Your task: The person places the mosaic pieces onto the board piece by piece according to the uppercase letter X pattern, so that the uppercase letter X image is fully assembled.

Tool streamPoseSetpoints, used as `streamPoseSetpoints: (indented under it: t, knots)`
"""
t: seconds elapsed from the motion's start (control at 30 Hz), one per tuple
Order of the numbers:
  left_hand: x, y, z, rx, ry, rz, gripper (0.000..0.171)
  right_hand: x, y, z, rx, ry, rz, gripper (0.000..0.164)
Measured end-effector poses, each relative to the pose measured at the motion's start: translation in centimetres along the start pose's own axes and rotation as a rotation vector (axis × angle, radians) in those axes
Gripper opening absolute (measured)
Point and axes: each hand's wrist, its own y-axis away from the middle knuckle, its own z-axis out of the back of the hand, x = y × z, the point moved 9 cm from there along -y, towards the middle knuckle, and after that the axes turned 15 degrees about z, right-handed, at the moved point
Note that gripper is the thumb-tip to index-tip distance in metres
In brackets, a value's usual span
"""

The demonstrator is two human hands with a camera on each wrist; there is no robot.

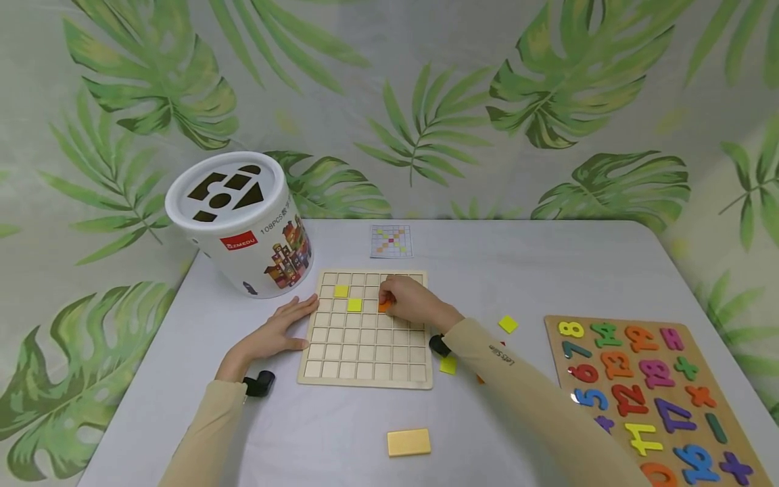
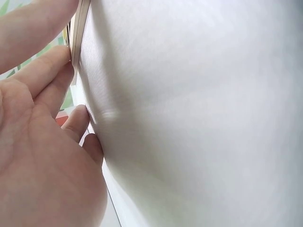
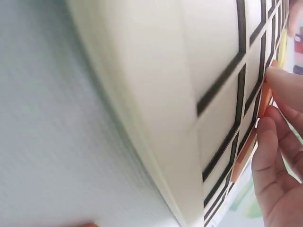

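Observation:
A wooden grid board [image 1: 365, 352] lies on the white table. Two yellow square tiles [image 1: 355, 305] sit in its cells, upper left. My right hand [image 1: 414, 301] is over the upper right part of the board. Its thumb and fingers pinch an orange tile [image 3: 266, 97] at the grid. Another orange tile [image 3: 244, 156] lies close by in the right wrist view, hidden from the head view by the hand. Along the board's left edge, my left hand [image 1: 274, 335] rests on the table with fingers stretched out, fingertips [image 2: 64, 53] right at the board's side.
Behind the board lies a small pattern card [image 1: 392, 241]. A white bucket [image 1: 262, 250] with a shape-hole lid stands at the back left. Loose yellow tiles [image 1: 508, 325] lie near the right sleeve. A number puzzle board [image 1: 663, 406] is at right, a yellow block [image 1: 409, 443] in front.

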Motion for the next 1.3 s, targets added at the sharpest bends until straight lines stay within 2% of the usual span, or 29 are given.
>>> streamPoseSetpoints:
  t: [0.27,0.43,0.53,0.73,1.0,1.13,1.3]
  knots:
    - [-0.1,0.0,-0.1,0.007,0.01,0.004,0.08,-0.3,0.7,0.5,-0.027,-0.043,0.006,0.011]
    - [-0.3,-0.1,-0.2,0.016,0.011,0.0,0.079,-1.1,3.7,2.7,-0.094,-0.175,-0.032,0.015]
    - [-0.2,0.0,-0.1,0.011,0.003,0.006,0.079,-1.6,6.3,4.1,-0.103,-0.203,-0.058,0.015]
    - [-0.3,0.2,0.1,0.007,0.002,0.006,0.079,-2.6,11.9,6.0,-0.079,-0.187,-0.076,0.012]
    - [-0.1,0.2,0.1,0.002,0.001,-0.004,0.078,-3.7,18.1,5.4,0.014,-0.143,-0.127,0.018]
    - [-0.2,0.2,0.0,0.003,0.013,-0.018,0.078,-3.8,19.5,4.5,0.047,-0.106,-0.148,0.024]
    - [-0.2,0.2,0.0,-0.003,0.016,-0.028,0.079,-3.6,19.3,4.0,0.055,0.017,-0.1,0.028]
